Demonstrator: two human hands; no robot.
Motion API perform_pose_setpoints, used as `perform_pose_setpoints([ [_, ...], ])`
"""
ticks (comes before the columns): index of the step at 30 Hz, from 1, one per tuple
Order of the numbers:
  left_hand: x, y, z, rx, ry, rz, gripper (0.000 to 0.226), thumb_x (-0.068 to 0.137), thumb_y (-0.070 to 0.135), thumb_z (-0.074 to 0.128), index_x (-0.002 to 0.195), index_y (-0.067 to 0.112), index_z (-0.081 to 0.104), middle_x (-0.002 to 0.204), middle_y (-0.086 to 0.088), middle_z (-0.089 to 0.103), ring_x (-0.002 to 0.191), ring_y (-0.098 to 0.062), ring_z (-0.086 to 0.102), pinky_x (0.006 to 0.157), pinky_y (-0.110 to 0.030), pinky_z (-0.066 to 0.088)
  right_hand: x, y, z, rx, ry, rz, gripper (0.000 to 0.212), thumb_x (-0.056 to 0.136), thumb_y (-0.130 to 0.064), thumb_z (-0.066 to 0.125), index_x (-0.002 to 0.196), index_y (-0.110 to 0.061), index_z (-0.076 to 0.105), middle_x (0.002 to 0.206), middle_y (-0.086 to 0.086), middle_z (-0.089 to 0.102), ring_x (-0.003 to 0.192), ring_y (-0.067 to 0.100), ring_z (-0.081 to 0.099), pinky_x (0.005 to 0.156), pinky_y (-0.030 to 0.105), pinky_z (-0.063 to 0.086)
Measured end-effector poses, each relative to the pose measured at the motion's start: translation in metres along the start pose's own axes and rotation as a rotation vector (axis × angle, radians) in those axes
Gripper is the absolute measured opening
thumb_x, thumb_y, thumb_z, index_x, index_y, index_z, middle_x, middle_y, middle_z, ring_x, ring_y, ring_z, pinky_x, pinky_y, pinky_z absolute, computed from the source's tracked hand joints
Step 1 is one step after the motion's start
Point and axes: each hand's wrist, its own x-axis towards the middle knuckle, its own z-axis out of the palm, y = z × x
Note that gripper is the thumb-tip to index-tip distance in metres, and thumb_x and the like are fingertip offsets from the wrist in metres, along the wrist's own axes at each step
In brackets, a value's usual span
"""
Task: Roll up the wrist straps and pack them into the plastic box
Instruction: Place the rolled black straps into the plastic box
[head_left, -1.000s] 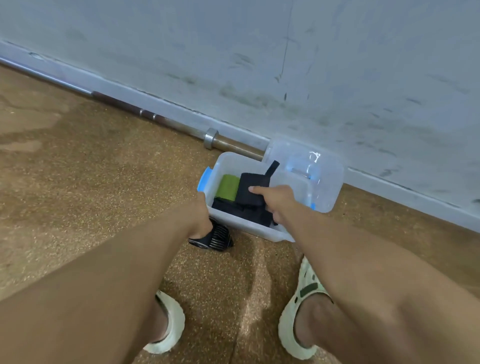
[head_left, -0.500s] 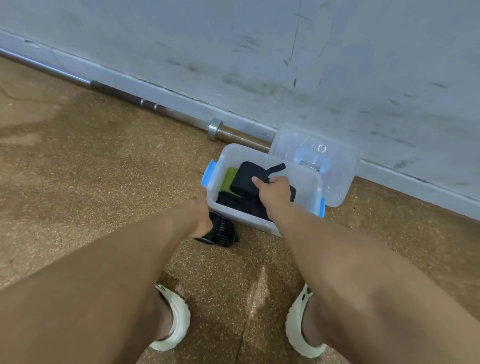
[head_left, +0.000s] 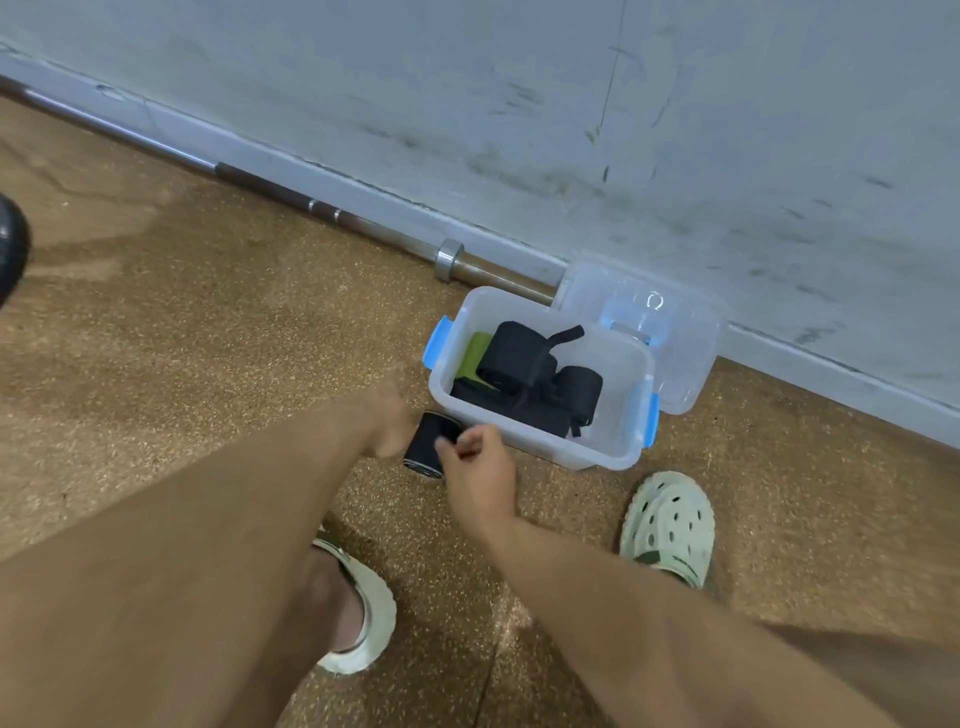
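Rolled strap: a black rolled strap (head_left: 427, 446) lies on the floor (head_left: 197, 338) right in front of the box, tucked between both hands.
Left hand: the left hand (head_left: 388, 420) is on the roll's left end, blurry, so can't tell how its fingers sit or if they really grip.
Right hand: the right hand (head_left: 475, 470) reaches in from the right, arm stretched forward, fingers (head_left: 451, 442) curled and pinching the roll's top edge.
Box: clear plastic box (head_left: 597, 457) with blue latches, lid (head_left: 680, 358) off and propped against the wall, holds black rolled straps (head_left: 519, 358) and a green one (head_left: 475, 353).
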Motion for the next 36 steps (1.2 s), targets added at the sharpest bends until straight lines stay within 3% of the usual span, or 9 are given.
perform_pose_setpoints([
  [4, 0.001, -0.002, -0.004, -0.045, -0.019, -0.010, 0.086, 0.104, 0.010, 0.046, 0.159, 0.009, -0.019, 0.164, -0.024, 0.024, 0.149, -0.038, 0.031, 0.120, -0.045, 0.028, 0.012, 0.034, 0.032, 0.156, 0.187, 0.468, 0.067, 0.078, -0.043, 0.086, 0.128, -0.015, 0.051, 0.132, 0.009, 0.058, 0.115, 0.030, 0.060, 0.098, 0.037, 0.050],
  [7, 0.002, -0.004, -0.006, -0.048, -0.027, -0.006, 0.083, 0.104, 0.012, 0.045, 0.159, 0.008, -0.018, 0.165, -0.024, 0.023, 0.149, -0.039, 0.030, 0.118, -0.044, 0.028, 0.034, 0.028, 0.043, 0.130, 0.185, 0.601, 0.108, 0.065, -0.055, 0.091, 0.148, -0.010, 0.037, 0.146, 0.014, 0.051, 0.131, 0.040, 0.052, 0.110, 0.049, 0.044],
  [15, 0.024, -0.030, -0.005, -0.103, 0.014, -0.018, 0.088, 0.105, 0.018, 0.049, 0.158, 0.006, -0.020, 0.165, -0.023, 0.023, 0.150, -0.036, 0.031, 0.118, -0.040, 0.032, 0.048, 0.001, 0.089, -0.053, 0.165, 0.645, 0.097, 0.070, -0.034, 0.093, 0.145, -0.009, 0.036, 0.148, 0.013, 0.048, 0.140, 0.033, 0.044, 0.118, 0.043, 0.033],
  [18, 0.026, -0.037, -0.002, -0.097, 0.023, -0.007, 0.089, 0.103, 0.016, 0.050, 0.159, 0.005, -0.018, 0.161, -0.023, 0.033, 0.142, -0.036, 0.042, 0.107, -0.037, 0.040, 0.044, 0.011, 0.105, 0.053, 0.163, 0.584, 0.081, 0.074, -0.017, 0.088, 0.139, -0.016, 0.041, 0.138, 0.014, 0.058, 0.128, 0.035, 0.056, 0.109, 0.044, 0.046],
  [22, 0.026, -0.035, -0.003, -0.112, 0.031, -0.002, 0.091, 0.103, 0.017, 0.053, 0.159, 0.007, -0.018, 0.162, -0.024, 0.030, 0.146, -0.038, 0.037, 0.116, -0.041, 0.035, 0.020, 0.010, 0.081, -0.019, 0.048, 0.449, 0.071, 0.079, -0.017, 0.083, 0.136, -0.019, 0.040, 0.132, 0.011, 0.062, 0.120, 0.032, 0.062, 0.100, 0.040, 0.052],
  [27, 0.028, -0.020, -0.023, -0.186, 0.074, 0.042, 0.093, 0.100, 0.020, 0.057, 0.160, 0.007, -0.014, 0.158, -0.027, 0.035, 0.141, -0.039, 0.042, 0.112, -0.043, 0.040, -0.016, -0.002, 0.000, -0.167, -0.093, -0.102, 0.055, 0.080, -0.022, 0.080, 0.122, -0.035, 0.046, 0.119, -0.010, 0.062, 0.111, 0.013, 0.061, 0.094, 0.037, 0.054],
  [30, 0.027, -0.011, -0.035, -0.224, 0.120, 0.051, 0.089, 0.099, 0.021, 0.060, 0.161, 0.011, -0.003, 0.157, -0.024, 0.038, 0.140, -0.040, 0.043, 0.113, -0.048, 0.040, -0.004, -0.024, -0.049, -0.182, -0.043, -0.367, 0.055, 0.083, -0.025, 0.080, 0.127, -0.030, 0.048, 0.120, -0.010, 0.059, 0.112, 0.009, 0.056, 0.098, 0.027, 0.050],
  [33, 0.023, -0.001, -0.037, -0.220, 0.142, 0.049, 0.091, 0.097, 0.021, 0.062, 0.163, 0.016, 0.000, 0.160, -0.020, 0.035, 0.144, -0.039, 0.038, 0.117, -0.049, 0.036, 0.036, -0.053, -0.101, -0.239, 0.063, -0.380, 0.064, 0.082, -0.026, 0.082, 0.134, -0.027, 0.045, 0.129, -0.008, 0.058, 0.119, 0.010, 0.055, 0.106, 0.027, 0.047],
  [36, 0.018, 0.010, -0.029, -0.181, 0.142, 0.050, 0.091, 0.097, 0.025, 0.062, 0.163, 0.014, 0.001, 0.161, -0.021, 0.033, 0.146, -0.039, 0.036, 0.117, -0.049, 0.035, 0.079, -0.064, -0.150, -0.426, 0.091, -0.356, 0.069, 0.079, -0.022, 0.080, 0.134, -0.027, 0.039, 0.125, 0.000, 0.063, 0.113, 0.021, 0.062, 0.096, 0.041, 0.055],
])
